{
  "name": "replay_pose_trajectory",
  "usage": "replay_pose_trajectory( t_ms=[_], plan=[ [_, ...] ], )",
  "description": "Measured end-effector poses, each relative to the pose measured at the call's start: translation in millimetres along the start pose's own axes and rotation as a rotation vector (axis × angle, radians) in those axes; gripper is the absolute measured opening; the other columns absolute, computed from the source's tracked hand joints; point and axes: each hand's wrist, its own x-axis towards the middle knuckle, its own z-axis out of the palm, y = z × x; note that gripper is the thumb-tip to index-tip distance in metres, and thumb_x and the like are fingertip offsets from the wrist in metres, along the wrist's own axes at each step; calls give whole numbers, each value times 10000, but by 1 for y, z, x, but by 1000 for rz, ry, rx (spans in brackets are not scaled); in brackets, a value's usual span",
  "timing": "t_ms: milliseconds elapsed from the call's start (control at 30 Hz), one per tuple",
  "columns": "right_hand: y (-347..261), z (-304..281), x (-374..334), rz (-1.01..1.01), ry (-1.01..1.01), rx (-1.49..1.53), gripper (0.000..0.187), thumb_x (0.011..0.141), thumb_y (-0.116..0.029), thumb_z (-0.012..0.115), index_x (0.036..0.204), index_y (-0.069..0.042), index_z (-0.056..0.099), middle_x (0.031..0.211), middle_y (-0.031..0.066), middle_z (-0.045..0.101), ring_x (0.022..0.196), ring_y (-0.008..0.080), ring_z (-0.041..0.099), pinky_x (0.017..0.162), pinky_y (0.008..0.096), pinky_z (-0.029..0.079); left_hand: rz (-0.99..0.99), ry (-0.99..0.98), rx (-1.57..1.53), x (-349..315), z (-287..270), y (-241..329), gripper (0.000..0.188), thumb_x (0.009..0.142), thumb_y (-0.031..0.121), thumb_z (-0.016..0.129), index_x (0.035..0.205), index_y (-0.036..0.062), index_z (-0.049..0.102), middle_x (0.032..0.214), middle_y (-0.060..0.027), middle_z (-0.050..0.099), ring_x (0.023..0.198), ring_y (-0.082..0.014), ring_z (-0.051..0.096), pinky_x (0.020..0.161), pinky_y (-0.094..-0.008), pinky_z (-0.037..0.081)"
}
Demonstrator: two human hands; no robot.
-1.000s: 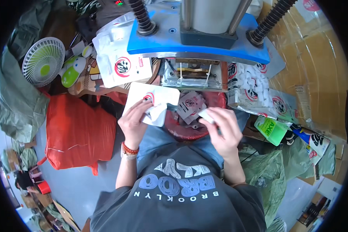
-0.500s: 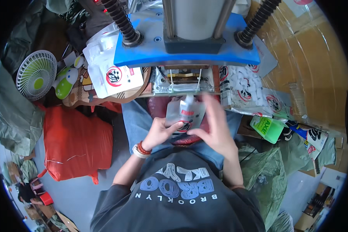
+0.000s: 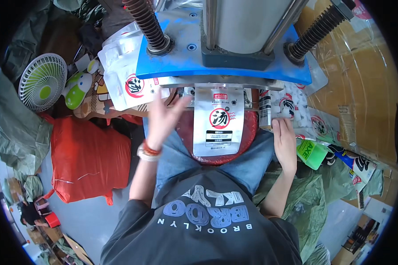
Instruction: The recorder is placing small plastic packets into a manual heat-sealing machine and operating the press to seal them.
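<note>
A silver-white pouch [image 3: 219,123] with a red round mark hangs upright, its top edge under the metal bar [image 3: 234,82] of a press. Neither of my hands touches it. My left hand [image 3: 161,119], blurred by motion, is left of the pouch with its fingers apart and empty, close to a stack of similar pouches [image 3: 127,88]. To the right, my right hand [image 3: 285,143] has its fingers stretched out, fingertips at the front edge of a printed bag of small white pieces [image 3: 292,102]. Whether they touch the bag is hard to tell.
Overhead stands the press with its blue plate [image 3: 181,64] and coiled springs [image 3: 316,39]. A white fan [image 3: 44,81] sits at the left, above a red sack [image 3: 88,159]. At the right are a green container [image 3: 311,153] and a large cardboard sheet [image 3: 353,75].
The pouch has left my hands and now hangs at the press, where a metal bar shows beneath the blue plate. My left hand has moved up and left, my right hand to the right.
</note>
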Motion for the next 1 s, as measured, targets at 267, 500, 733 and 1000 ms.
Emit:
replay_pose_trajectory(
  t_ms=[267,500,733,1000],
  plan=[
    [-50,-35,-7,-23,128,888,286,866,62,619,1134,13,534,1083,110,601,973,169,600,904,295,465,250,151,330,-41,-51,-49,307,795,94,723,1097,53,682,1031,-140,691,985,-278,670,816,-340,524],
    [-150,-32,-5,-597,102,72,356,688,-24,792,1020,31,679,974,126,639,839,253,639,714,341,522,528,244,223,-82,-53,35,397,600,-132,616,929,59,729,954,-74,733,951,-265,706,751,-336,577],
    [-156,-44,-25,-860,59,201,368,643,-68,828,983,3,704,900,95,632,742,232,638,613,340,514,788,-19,232,-101,-75,76,322,653,14,710,974,45,723,971,-51,728,908,-199,715,703,-285,585],
    [-119,-17,1,-405,22,151,600,747,-205,773,1275,-19,559,1186,142,584,1063,293,534,890,387,429,-19,-535,-576,-69,16,30,186,894,165,697,981,2,718,776,-29,701,690,-28,573,603,-220,464]
  ],
)
